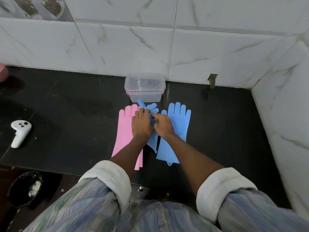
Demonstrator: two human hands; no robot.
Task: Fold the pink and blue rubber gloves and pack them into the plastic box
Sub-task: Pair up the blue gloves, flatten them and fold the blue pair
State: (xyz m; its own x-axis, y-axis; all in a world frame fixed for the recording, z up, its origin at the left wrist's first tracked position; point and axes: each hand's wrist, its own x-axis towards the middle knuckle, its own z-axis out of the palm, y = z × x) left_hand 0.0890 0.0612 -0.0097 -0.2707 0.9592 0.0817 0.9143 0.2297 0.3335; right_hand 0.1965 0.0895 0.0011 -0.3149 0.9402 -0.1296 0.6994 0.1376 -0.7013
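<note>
Pink gloves [124,131] lie flat on the black counter, stacked, fingers pointing to the wall. To their right a blue glove [177,131] lies flat by itself. Between them a second blue glove [153,141] lies narrow and creased, its fingers [150,107] sticking out past my hands. My left hand [142,124] and my right hand [163,124] meet over the middle of this glove and pinch it. A clear plastic box [145,87] with its lid on stands just beyond the gloves, against the wall.
A white handheld controller [19,133] lies on the black counter [75,114] at the left. A pink object [3,72] shows at the far left edge. Tiled walls close the back and right side. A dark bin [25,188] stands on the floor below the counter's front edge.
</note>
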